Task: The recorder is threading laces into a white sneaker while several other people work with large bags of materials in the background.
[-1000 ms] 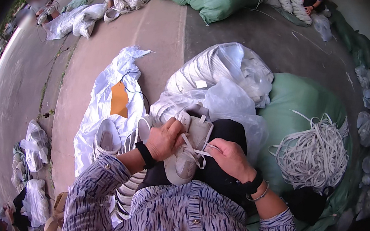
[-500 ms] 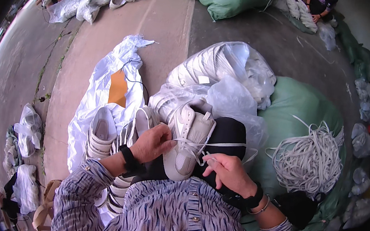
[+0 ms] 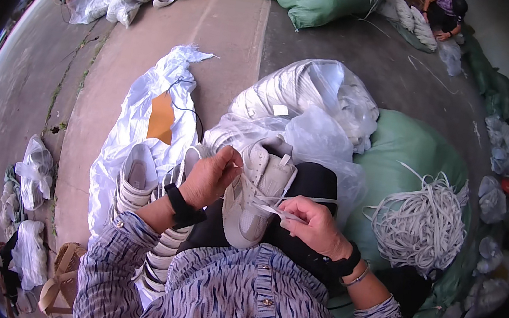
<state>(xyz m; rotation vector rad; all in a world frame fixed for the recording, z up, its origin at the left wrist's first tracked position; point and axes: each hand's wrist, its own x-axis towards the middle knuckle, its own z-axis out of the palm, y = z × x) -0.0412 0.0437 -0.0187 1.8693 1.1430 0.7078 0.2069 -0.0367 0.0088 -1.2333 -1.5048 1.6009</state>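
Raised since earlier, the left hand [image 3: 211, 175], fingertips nearly together, hold unclear, flanks the beige leather-look sneaker [image 3: 251, 214] on the lap [image 3: 317, 181]; right of it, the right hand [image 3: 316, 224] pinches flat white fabric lace [image 3: 274, 210]. Lacing seems partial, upper eyelets [image 3: 261, 165] bare.

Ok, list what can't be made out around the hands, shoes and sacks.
In the head view:
- Sneaker: sole's underside, turned away toward the black trousers.
- Left hand: whether it pinches the shoelace; too small to tell.
- Stacked shoes: partly covered by the left sleeve.
- Near green sack: contents, hidden by its fabric.
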